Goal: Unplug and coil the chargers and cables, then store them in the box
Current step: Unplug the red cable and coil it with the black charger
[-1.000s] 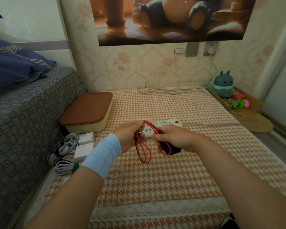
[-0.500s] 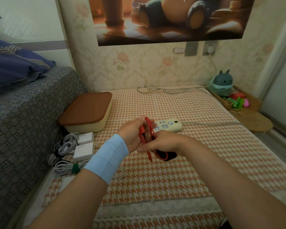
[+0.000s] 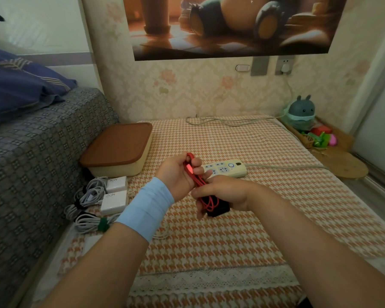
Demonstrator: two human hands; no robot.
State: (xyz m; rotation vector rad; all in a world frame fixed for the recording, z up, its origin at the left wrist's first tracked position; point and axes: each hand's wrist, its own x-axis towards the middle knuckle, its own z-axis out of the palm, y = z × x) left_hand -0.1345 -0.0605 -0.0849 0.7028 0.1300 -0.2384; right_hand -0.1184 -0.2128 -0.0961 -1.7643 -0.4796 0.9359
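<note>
The thin red cable [image 3: 195, 182] is up in the air over the middle of the surface, folded into long loops. The left hand [image 3: 178, 174] has its fingers curled round the top of the loops. The right hand [image 3: 223, 192] is closed round the small black charger block [image 3: 219, 210] at the bottom end.

I think this is the coiling step, and it looks nearly done. Next the loops must be kept tight so they do not spring open. Then they go to the box, and its lid has to come off first.

The cable looks smooth and bendy. The block looks hard and boxy. The cream box with a flat brown lid [image 3: 118, 147] sits shut at ten o'clock from the hands, with round corners. At eight o'clock lie two hard white charger blocks [image 3: 114, 202] with bundled grey cords [image 3: 87, 195]. At one o'clock a long cream power strip [image 3: 231, 168] lies on the soft orange-and-white checked surface [image 3: 253, 218].
</note>
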